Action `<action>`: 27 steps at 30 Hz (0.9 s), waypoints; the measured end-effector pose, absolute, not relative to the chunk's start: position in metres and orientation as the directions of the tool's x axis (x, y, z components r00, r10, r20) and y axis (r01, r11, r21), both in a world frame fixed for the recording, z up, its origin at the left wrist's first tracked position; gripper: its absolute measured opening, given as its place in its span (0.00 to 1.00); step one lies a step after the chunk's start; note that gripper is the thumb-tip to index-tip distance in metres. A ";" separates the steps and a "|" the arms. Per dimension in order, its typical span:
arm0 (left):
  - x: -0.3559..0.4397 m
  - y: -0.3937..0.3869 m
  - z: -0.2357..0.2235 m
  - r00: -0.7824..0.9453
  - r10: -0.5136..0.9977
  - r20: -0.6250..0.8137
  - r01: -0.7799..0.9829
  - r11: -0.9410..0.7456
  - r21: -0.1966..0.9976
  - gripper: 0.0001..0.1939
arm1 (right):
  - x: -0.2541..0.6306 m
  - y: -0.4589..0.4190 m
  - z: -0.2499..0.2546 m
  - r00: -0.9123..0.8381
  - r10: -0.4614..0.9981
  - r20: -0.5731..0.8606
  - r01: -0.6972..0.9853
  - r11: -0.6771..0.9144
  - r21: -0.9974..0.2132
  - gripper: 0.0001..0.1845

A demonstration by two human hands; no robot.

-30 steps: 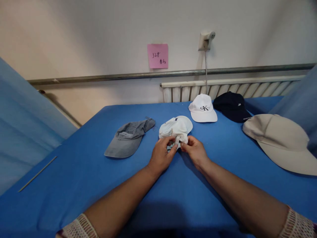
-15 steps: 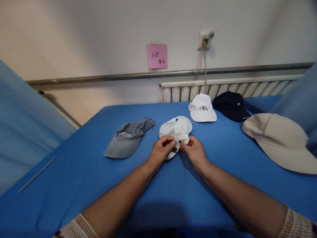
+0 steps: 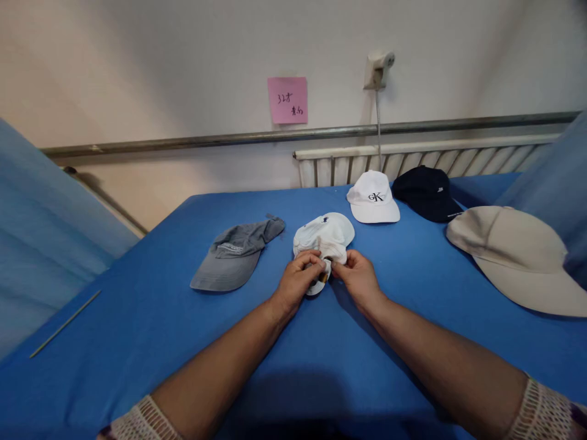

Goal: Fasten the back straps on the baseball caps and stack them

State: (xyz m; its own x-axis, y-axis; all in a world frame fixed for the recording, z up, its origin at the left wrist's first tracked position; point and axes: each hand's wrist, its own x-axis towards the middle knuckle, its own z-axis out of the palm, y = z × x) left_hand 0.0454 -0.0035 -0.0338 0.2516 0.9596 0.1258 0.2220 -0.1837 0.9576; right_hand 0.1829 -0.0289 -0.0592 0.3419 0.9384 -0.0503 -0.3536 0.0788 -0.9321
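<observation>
A white baseball cap (image 3: 323, 235) with a small dark blue emblem lies on the blue-covered table, its brim pointing away and its back strap towards me. My left hand (image 3: 298, 276) pinches the strap side by the metal buckle (image 3: 323, 277). On the other side of the back opening, my right hand (image 3: 358, 275) grips the cap's edge between thumb and fingers. The fingers partly hide the strap. Left of my hands rests a grey cap (image 3: 233, 253) with pale lettering, its strap end trailing loose.
Towards the back right sit a white cap with black letters (image 3: 373, 198), a dark navy cap (image 3: 426, 192) and a large beige cap (image 3: 518, 256). A thin stick (image 3: 65, 324) lies at the left. Behind the table are a radiator (image 3: 339, 168) and a metal rail (image 3: 220, 139).
The strap by the buckle has shifted slightly between my fingers. Both hands keep their hold on the white cap, and the whole view has moved a little.
</observation>
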 end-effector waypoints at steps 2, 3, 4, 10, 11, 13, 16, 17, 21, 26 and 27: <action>0.046 -0.004 -0.033 0.248 0.966 0.078 0.228 -0.136 0.964 0.10 | 0.183 -0.029 -0.059 0.332 0.942 -0.055 -0.351 0.069 -0.934 0.15; 0.047 -0.004 -0.033 0.245 0.966 0.085 0.251 -0.148 0.957 0.10 | 0.183 -0.029 -0.059 0.328 0.943 -0.055 -0.347 0.066 -0.936 0.15; 0.048 -0.004 -0.033 0.233 0.968 0.097 0.280 -0.162 0.946 0.11 | 0.183 -0.029 -0.059 0.325 0.944 -0.051 -0.337 0.066 -0.939 0.15; 0.049 -0.004 -0.035 0.162 0.966 0.204 0.431 -0.255 0.866 0.12 | 0.182 -0.029 -0.065 0.329 0.944 0.042 -0.194 0.111 -0.975 0.13; 0.049 -0.004 -0.036 0.153 0.965 0.215 0.439 -0.261 0.859 0.12 | 0.182 -0.030 -0.066 0.327 0.943 0.055 -0.171 0.116 -0.978 0.12; 0.049 -0.003 -0.037 0.137 0.964 0.228 0.448 -0.266 0.854 0.12 | 0.182 -0.030 -0.067 0.322 0.944 0.072 -0.129 0.119 -0.984 0.12; 0.049 -0.003 -0.039 0.119 0.966 0.230 0.434 -0.259 0.863 0.13 | 0.182 -0.032 -0.066 0.317 0.944 0.092 -0.082 0.124 -0.989 0.12; 0.049 -0.003 -0.040 0.113 0.967 0.227 0.417 -0.254 0.873 0.13 | 0.181 -0.032 -0.066 0.314 0.944 0.096 -0.080 0.127 -0.989 0.12; 0.048 -0.003 -0.039 0.117 0.974 0.195 0.315 -0.222 0.923 0.14 | 0.181 -0.033 -0.064 0.298 0.951 0.081 -0.167 0.136 -0.977 0.12; 0.045 -0.003 -0.033 0.200 0.961 0.190 0.304 -0.245 0.921 0.12 | 0.180 -0.032 -0.064 0.296 0.954 0.053 -0.237 0.127 -0.963 0.14; 0.045 -0.004 -0.033 0.199 0.959 0.203 0.318 -0.259 0.912 0.11 | 0.180 -0.033 -0.064 0.296 0.954 0.056 -0.223 0.126 -0.967 0.14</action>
